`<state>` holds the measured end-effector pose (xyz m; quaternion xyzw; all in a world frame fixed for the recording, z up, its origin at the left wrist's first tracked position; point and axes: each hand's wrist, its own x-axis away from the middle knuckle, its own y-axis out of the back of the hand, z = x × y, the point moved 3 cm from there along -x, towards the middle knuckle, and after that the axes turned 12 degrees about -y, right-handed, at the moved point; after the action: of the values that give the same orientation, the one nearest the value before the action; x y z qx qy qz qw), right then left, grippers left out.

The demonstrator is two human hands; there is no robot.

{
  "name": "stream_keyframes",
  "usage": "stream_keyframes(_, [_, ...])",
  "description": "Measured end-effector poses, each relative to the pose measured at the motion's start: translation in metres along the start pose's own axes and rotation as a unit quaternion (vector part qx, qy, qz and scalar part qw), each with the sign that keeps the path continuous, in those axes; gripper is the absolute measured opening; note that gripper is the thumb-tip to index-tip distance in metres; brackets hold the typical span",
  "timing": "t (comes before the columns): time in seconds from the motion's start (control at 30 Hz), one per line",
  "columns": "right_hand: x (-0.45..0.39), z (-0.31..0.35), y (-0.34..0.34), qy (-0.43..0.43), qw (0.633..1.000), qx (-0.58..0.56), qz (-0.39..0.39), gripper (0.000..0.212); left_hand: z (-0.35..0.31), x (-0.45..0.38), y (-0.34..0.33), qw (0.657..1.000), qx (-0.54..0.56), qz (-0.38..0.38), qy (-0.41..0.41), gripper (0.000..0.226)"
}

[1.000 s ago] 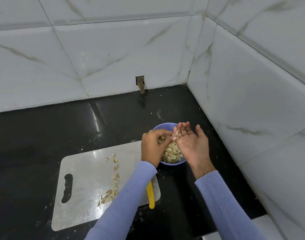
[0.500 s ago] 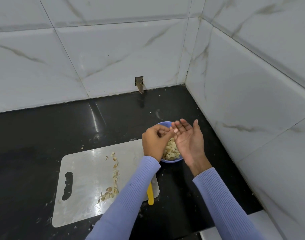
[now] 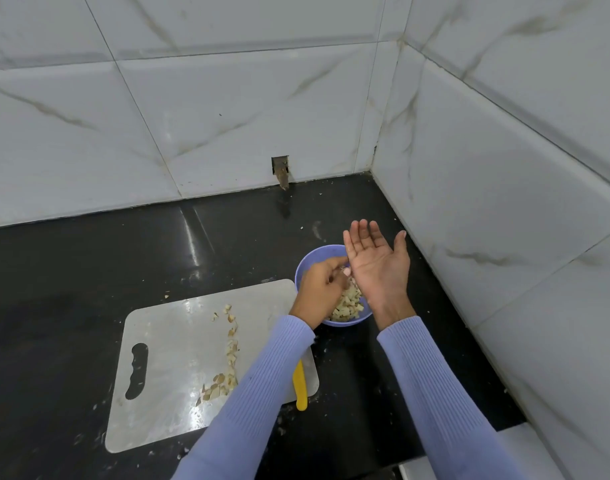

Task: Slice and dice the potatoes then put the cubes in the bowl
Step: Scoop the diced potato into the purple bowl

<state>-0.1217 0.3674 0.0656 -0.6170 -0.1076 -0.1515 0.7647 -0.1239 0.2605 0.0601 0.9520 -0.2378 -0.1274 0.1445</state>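
Black countertop holds a blue bowl [image 3: 305, 268] heaped with potato cubes [image 3: 347, 306], above it the right hand [image 3: 378, 268] flat and empty, the left hand [image 3: 319, 289] loosely curled, contents unclear, while leftover cubes [image 3: 224, 379] await on the cutting board [image 3: 165, 403] beside the bowl.

A lavender plastic bowl [image 3: 307, 268] of diced potato cubes [image 3: 347, 306] stands on the black stone counter [image 3: 89, 265], just right of the white plastic cutting board [image 3: 165, 375] bearing scattered potato pieces [image 3: 224, 379].
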Motion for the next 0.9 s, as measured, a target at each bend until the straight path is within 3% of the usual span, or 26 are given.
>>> stream_keyframes(0.1, [-0.007, -0.002, -0.005, 0.025, 0.998, 0.057, -0.003, 0.054, -0.001, 0.001, 0.002, 0.996, 0.074, -0.014, 0.041, 0.022])
stream_keyframes(0.27, [-0.012, 0.000, -0.006, 0.073, 0.985, 0.159, -0.004, 0.057, 0.005, 0.000, 0.002, 0.988, 0.109, 0.012, 0.113, 0.019])
stream_keyframes(0.57, [-0.022, 0.009, -0.008, 0.130, 0.952, 0.275, -0.017, 0.055, 0.006, 0.002, 0.004, 0.982, 0.105, 0.103, 0.119, 0.021])
stream_keyframes(0.63, [-0.020, 0.010, -0.004, 0.151, 0.928, 0.338, -0.041, 0.048, 0.003, 0.000, 0.009, 0.989, 0.060, 0.096, 0.095, 0.019])
stream_keyframes(0.77, [-0.008, 0.012, 0.002, 0.179, 0.844, 0.502, -0.064, 0.025, 0.001, -0.005, 0.015, 0.991, -0.094, 0.090, 0.040, 0.025])
stream_keyframes(0.9, [0.006, 0.015, 0.006, 0.182, 0.768, 0.610, -0.070, 0.019, 0.004, -0.005, 0.017, 0.984, -0.172, 0.044, 0.017, 0.026])
